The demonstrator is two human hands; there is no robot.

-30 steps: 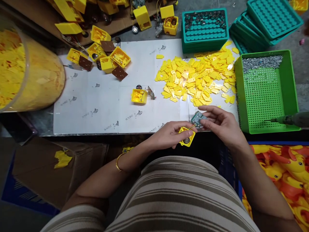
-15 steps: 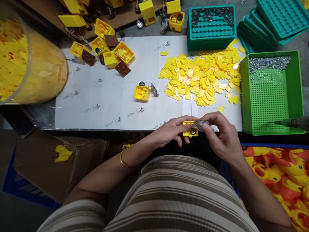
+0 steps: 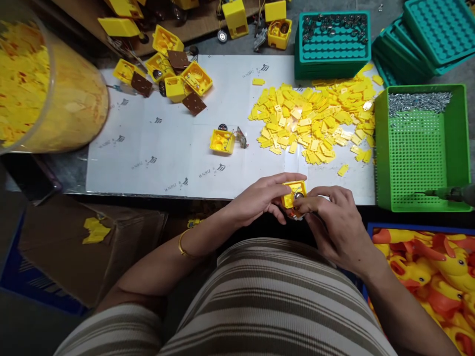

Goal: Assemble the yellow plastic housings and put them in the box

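My left hand (image 3: 265, 198) is closed around the side of a small open yellow plastic box (image 3: 290, 199), held above the near table edge. Inside the box's right side sits a dark round speaker (image 3: 298, 196) with a metal rim. The bent fingers of my right hand (image 3: 334, 217) press at that speaker, its thumb lower down and partly hidden. Below the box hangs a small circuit board (image 3: 295, 214), mostly covered by fingers. Another opened yellow box (image 3: 221, 142) lies on the table, with its own speaker (image 3: 222, 127) and board (image 3: 241, 137) beside it on wires.
Flat yellow pieces (image 3: 311, 118) are heaped beyond my hands. A green basket (image 3: 419, 148) with screws stands right, a power screwdriver (image 3: 452, 193) reaching over it. Teal trays (image 3: 333, 69) stand behind. A cluster of yellow boxes (image 3: 174, 89) and a large tub (image 3: 77, 94) are left.
My right hand has let go of the circuit board, which now hangs on the near side of the box. Its fingers have moved onto the speaker, and the box has tilted.
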